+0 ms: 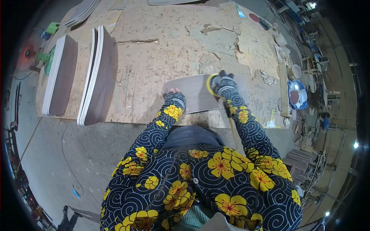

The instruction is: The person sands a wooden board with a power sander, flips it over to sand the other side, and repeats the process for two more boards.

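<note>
A thin grey-brown wooden board [195,92] with rounded corners lies crosswise near the table's front edge. My left hand [175,98], in a grey glove with bare fingertips, holds the board by its left end. In a grey and black glove, my right hand [224,83] is wrapped round a handheld sander [210,85] on the right part of the board. Only the sander's yellow rim shows well; the hand covers its body. A thin yellowish hose [233,133] runs down from the sander beside my right sleeve.
Stacked curved boards [92,77] and another stack [59,77] stand at the left of the worn table [154,57]. A green fan [46,57] is beyond them. At the right are a blue basin [297,94] and white buckets [280,40]. A cable [67,158] lies on the floor.
</note>
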Demonstrator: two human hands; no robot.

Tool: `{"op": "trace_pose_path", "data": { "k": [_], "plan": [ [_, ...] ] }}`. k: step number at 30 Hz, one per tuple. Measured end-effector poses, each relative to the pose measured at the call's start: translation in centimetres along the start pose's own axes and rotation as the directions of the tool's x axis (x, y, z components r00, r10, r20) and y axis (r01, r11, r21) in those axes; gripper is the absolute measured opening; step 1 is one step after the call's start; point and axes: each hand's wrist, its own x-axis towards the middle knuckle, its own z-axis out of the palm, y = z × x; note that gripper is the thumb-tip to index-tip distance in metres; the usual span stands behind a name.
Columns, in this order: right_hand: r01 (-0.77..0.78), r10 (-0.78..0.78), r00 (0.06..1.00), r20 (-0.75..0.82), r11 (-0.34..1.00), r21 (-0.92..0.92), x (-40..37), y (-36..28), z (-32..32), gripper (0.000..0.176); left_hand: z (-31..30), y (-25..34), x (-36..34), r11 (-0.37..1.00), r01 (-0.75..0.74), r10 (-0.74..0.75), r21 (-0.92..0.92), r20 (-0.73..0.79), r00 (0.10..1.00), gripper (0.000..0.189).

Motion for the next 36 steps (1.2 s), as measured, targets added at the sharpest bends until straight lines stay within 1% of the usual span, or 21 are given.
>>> {"op": "trace_pose_path", "data": {
  "k": [2,5,6,8,9,10,11,12,13,15,17,18,20,22,23,24,26,28,31,34,36],
  "plan": [
    [0.078,-0.077,0.997,-0.014,0.99,0.113,-3.2,-3.3,-0.7,0.053,-0.3,-0.2,-0.3,1.0,0.009,-0.009,0.004,0.014,1.0,0.121],
    [0.352,-0.337,0.925,-0.173,0.934,0.06,-4.3,-4.8,1.3,0.054,-1.1,0.5,0.3,0.998,0.046,-0.049,0.042,0.076,0.996,0.125],
    [0.325,-0.315,0.939,-0.14,0.944,0.054,-4.5,-4.6,1.2,0.054,-1.3,0.6,0.5,0.996,0.068,-0.074,0.056,0.102,0.992,0.126],
    [0.278,-0.276,0.959,-0.068,0.96,0.035,-4.8,-4.0,0.3,0.054,-0.8,0.4,0.4,0.997,0.057,-0.061,0.05,0.07,0.996,0.127],
    [0.102,-0.103,0.995,0.003,0.986,0.132,-4.9,-3.2,-1.2,0.053,-0.5,0.2,0.4,0.998,0.041,-0.044,0.046,0.048,0.998,0.125],
    [0.182,-0.183,0.981,-0.068,0.983,-0.008,-2.6,0.2,1.2,0.056,0.0,0.1,0.4,0.999,0.022,-0.024,0.041,0.027,0.999,0.124],
    [0.248,-0.268,0.955,-0.125,0.956,-0.153,-0.3,4.1,3.4,0.06,2.1,-0.9,1.6,0.999,-0.027,0.026,-0.026,-0.038,0.999,0.128],
    [0.054,-0.037,0.99,-0.135,0.991,0.123,0.0,6.2,2.6,0.058,1.9,-0.5,1.9,1.0,0.002,-0.002,-0.016,0.009,1.0,0.13],
    [-0.145,0.192,0.978,-0.085,0.91,0.388,0.2,7.7,1.4,0.057,1.2,0.0,2.1,1.0,0.031,-0.031,-0.002,0.053,0.998,0.131],
    [-0.386,0.388,0.914,0.121,0.734,0.559,0.3,8.0,-2.9,0.055,-1.3,0.9,1.0,0.996,0.08,-0.083,0.026,0.143,0.986,0.133],
    [-0.427,0.389,0.897,0.21,0.643,0.635,0.9,8.9,-3.8,0.054,-1.4,0.7,1.1,0.997,0.081,-0.082,0.012,0.148,0.986,0.131],
    [-0.371,0.368,0.917,0.152,0.651,0.663,2.9,10.6,-1.2,0.054,-1.5,0.7,1.2,0.997,0.077,-0.077,0.01,0.153,0.985,0.131],
    [-0.368,0.354,0.925,0.139,0.737,0.567,0.5,8.3,-2.9,0.057,-1.5,0.8,0.9,0.995,0.065,-0.075,0.073,0.144,0.987,0.126],
    [-0.243,0.201,0.967,0.154,0.91,0.335,2.7,6.9,1.3,0.054,-1.9,0.9,0.7,0.994,0.056,-0.07,0.093,0.153,0.986,0.124],
    [0.066,-0.048,0.983,-0.178,0.993,0.098,0.1,4.8,3.1,0.054,-2.7,1.3,-0.2,0.992,0.078,-0.093,0.104,0.15,0.984,0.123],
    [0.184,-0.19,0.963,-0.19,0.982,-0.047,-1.7,3.1,3.9,0.054,-2.7,1.5,-0.3,0.991,0.084,-0.099,0.109,0.141,0.985,0.124],
    [0.241,-0.252,0.958,-0.134,0.966,-0.092,-5.1,0.6,4.2,0.056,-2.4,1.4,0.1,0.989,0.091,-0.105,0.115,0.122,0.987,0.125],
    [0.118,-0.117,0.993,-0.023,0.987,0.104,-7.3,-0.2,3.4,0.058,-1.8,0.8,0.7,0.991,0.09,-0.102,0.104,0.114,0.988,0.126],
    [0.126,-0.118,0.992,-0.048,0.971,0.203,-7.1,4.2,4.1,0.06,-2.2,1.4,0.6,0.985,0.124,-0.14,0.119,0.143,0.98,0.126],
    [-0.203,0.186,0.979,0.085,0.942,0.269,-1.7,11.2,4.1,0.062,-2.8,2.2,0.5,0.974,0.173,-0.195,0.147,0.153,0.969,0.127],
    [-0.319,0.338,0.941,-0.005,0.892,0.322,-0.6,15.7,2.8,0.074,-2.8,2.4,0.9,0.967,0.18,-0.209,0.181,0.155,0.965,0.131]
  ]
}}
